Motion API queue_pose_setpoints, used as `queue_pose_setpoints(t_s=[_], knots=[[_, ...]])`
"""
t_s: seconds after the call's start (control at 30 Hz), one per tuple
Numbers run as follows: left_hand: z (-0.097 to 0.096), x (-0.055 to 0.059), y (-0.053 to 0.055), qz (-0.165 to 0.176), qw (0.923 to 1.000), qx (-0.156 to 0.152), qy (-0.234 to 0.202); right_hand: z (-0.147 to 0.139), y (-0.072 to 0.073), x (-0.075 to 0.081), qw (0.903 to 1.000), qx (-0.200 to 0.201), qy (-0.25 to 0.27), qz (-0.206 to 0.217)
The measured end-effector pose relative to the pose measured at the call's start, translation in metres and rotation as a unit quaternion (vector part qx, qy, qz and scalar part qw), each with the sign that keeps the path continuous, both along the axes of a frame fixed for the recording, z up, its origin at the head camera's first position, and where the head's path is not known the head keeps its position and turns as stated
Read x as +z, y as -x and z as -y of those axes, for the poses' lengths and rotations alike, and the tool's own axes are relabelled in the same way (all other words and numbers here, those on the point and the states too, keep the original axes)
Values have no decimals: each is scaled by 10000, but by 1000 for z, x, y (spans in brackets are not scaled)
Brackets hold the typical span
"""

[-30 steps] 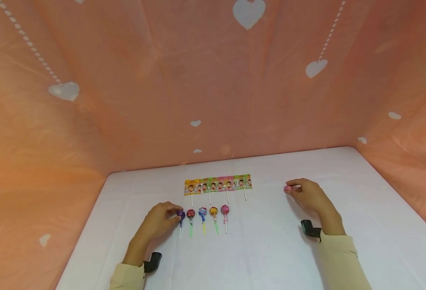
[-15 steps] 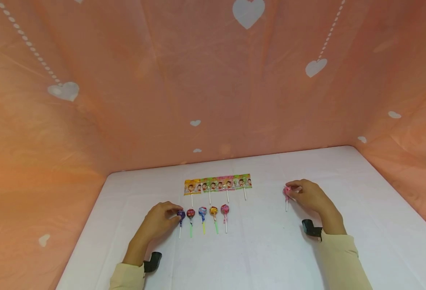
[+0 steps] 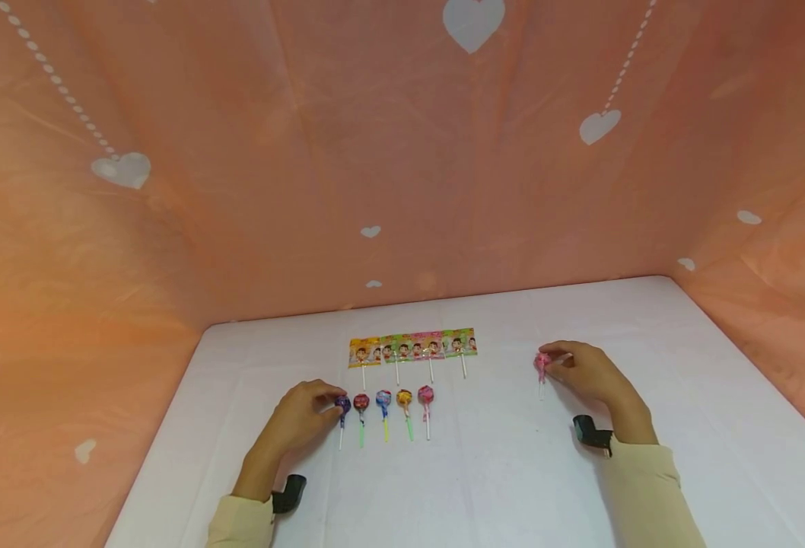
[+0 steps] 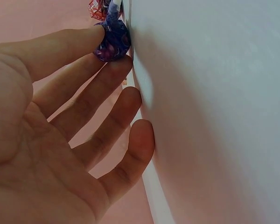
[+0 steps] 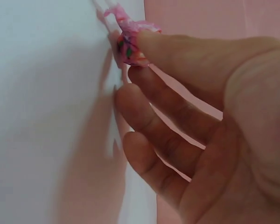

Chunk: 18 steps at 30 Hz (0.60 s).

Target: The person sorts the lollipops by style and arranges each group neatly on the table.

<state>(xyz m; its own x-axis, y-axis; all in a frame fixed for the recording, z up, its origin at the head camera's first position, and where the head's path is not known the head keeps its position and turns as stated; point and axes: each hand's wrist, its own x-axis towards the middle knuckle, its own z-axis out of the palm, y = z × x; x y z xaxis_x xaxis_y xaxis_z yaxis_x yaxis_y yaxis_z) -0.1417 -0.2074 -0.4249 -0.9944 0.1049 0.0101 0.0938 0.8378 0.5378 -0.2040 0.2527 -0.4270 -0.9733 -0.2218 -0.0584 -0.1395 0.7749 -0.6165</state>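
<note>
On the white table my left hand (image 3: 303, 415) pinches the round head of a purple-wrapped lollipop (image 4: 114, 41) between thumb and fingers. Its stick points toward me, and it is the leftmost of a row. Beside it lie a red lollipop (image 3: 361, 403), a blue one (image 3: 383, 399), a yellow one (image 3: 405, 397) and a pink one (image 3: 426, 394). Far to the right, my right hand (image 3: 583, 373) grips another pink lollipop (image 5: 130, 44) by its wrapped head, thumb on top, with the white stick toward me.
Behind the row lie several flat-packed lollipops (image 3: 412, 347) in yellow, green and pink wrappers, side by side with sticks toward me. The white tabletop (image 3: 485, 472) ends at an orange cloth backdrop (image 3: 402, 190) with white hearts. Black wrist cameras (image 3: 289, 495) sit on both wrists.
The pink lollipop in my right hand has turned, so its stick, hidden a second ago, now points toward me. My left hand and the rows stay put.
</note>
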Motion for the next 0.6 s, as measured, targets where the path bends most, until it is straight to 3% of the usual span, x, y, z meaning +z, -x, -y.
queue_pose_setpoints(t_s=[0.6], knots=[[1,-2,2,-10,10000,-29,-12,17,4,-5,9998,-108,172,-36]])
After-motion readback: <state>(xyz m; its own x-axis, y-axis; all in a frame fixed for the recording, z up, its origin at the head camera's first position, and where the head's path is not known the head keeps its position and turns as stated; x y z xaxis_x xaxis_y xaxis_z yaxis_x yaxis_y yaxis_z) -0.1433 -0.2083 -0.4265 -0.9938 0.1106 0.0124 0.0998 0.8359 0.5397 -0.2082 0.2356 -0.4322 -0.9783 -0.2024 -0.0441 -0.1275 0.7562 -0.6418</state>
